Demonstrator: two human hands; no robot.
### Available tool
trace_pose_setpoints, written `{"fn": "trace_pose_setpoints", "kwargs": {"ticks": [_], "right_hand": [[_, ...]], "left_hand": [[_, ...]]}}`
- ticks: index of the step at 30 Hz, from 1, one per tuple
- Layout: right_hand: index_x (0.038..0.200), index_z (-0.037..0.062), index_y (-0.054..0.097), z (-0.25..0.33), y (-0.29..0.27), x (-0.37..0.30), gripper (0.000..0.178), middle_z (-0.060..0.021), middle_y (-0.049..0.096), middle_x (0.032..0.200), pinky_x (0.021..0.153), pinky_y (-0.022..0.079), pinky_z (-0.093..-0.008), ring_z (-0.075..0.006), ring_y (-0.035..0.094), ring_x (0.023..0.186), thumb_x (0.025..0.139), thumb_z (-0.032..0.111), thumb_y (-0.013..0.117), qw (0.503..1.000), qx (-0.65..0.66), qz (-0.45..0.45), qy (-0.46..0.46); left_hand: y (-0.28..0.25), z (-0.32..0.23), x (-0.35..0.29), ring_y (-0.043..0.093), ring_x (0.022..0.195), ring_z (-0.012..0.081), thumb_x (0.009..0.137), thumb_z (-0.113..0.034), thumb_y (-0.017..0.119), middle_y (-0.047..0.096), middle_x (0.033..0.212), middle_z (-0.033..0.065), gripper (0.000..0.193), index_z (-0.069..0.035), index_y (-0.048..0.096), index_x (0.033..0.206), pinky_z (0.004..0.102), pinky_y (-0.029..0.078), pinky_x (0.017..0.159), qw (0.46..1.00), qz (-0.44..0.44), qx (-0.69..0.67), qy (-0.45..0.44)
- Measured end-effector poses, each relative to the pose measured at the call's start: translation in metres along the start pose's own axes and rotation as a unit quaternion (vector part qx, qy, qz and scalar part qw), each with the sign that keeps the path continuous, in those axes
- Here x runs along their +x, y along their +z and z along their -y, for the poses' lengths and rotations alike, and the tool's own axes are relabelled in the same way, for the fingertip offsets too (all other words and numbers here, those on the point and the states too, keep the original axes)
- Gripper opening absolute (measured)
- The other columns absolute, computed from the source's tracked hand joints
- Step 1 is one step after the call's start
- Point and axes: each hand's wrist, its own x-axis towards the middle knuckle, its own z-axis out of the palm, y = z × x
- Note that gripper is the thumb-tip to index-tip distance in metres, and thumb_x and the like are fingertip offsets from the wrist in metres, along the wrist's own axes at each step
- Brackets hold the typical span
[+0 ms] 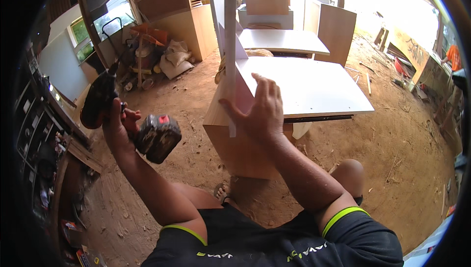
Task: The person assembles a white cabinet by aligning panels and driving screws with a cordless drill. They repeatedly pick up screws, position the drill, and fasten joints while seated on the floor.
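My left hand (120, 120) is wrapped around the handle of a cordless drill (100, 99), held out to the left with its bit pointing away and up. The drill's battery hangs below the hand, facing me. My right hand (265, 112) is raised with thumb and fingers spread, beside a tall upright white panel (229, 46); whether it touches the panel I cannot tell. This panel stands against a wooden cabinet (240, 146). From there a white board (304, 85) reaches to the right, a dark rail (319, 118) under its near edge.
Another white board (284, 40) lies farther back, near a standing wooden panel (336, 32). Sacks (175, 61) and an orange wheelbarrow (148, 35) are at the far left. A cluttered shelf (37, 115) lines the left side. Wood scraps (369, 84) litter the dirt floor on the right.
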Motion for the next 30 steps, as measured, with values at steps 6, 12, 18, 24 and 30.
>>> {"fn": "trace_pose_setpoints", "kwargs": {"ticks": [6,12,18,24,30], "right_hand": [[0.141,-0.0018,0.041,0.000,0.035,-0.004,0.084,-0.0230,0.056,0.123,0.101,0.043,-0.0529,-0.0404,0.058,0.115,0.084,0.047,0.080,0.999,0.017,-0.020,-0.019],[0.139,-0.0045,0.043,-0.003,0.049,-0.001,0.069,-0.0247,0.059,0.115,0.087,0.052,-0.0522,-0.0413,0.064,0.101,0.087,0.028,0.075,0.996,0.071,-0.045,-0.017],[0.138,-0.0049,0.045,-0.004,0.056,-0.003,0.066,-0.0239,0.061,0.113,0.086,0.053,-0.0529,-0.0420,0.065,0.100,0.086,0.024,0.074,0.994,0.077,-0.076,-0.018],[0.138,-0.0041,0.046,-0.002,0.057,-0.002,0.067,-0.0244,0.062,0.116,0.088,0.053,-0.0531,-0.0434,0.064,0.103,0.084,0.023,0.075,0.993,0.088,-0.082,-0.021],[0.138,-0.0034,0.048,0.001,0.061,0.000,0.065,-0.0254,0.062,0.114,0.088,0.054,-0.0533,-0.0454,0.065,0.102,0.084,0.022,0.074,0.993,0.080,-0.082,-0.001]], "left_hand": [[-0.037,0.052,-0.026,0.062,0.046,0.0159,0.093,-0.028,0.079,0.063,0.061,0.0053,0.026,-0.006,0.063,0.093,0.0271,0.050,0.041,0.995,0.027,0.008,-0.100],[-0.042,0.058,-0.020,0.059,0.048,0.0149,0.094,-0.029,0.076,0.062,0.063,0.0045,0.029,-0.004,0.065,0.102,0.0265,0.047,0.043,0.992,0.087,0.076,-0.058],[-0.030,0.026,0.007,0.067,0.063,0.0210,0.092,-0.023,0.077,0.068,0.076,0.0091,0.034,-0.001,0.064,0.114,0.0338,0.056,0.064,0.988,0.113,0.069,-0.079],[-0.004,0.017,0.026,0.070,0.068,0.0228,0.082,-0.015,0.080,0.071,0.083,0.0099,0.044,0.000,0.065,0.121,0.0347,0.058,0.070,0.962,0.217,0.158,-0.050],[-0.004,0.043,0.006,0.068,0.068,0.0148,0.064,-0.002,0.082,0.073,0.088,0.0084,0.058,-0.001,0.067,0.120,0.0294,0.055,0.061,0.941,0.215,0.207,-0.160]]}}
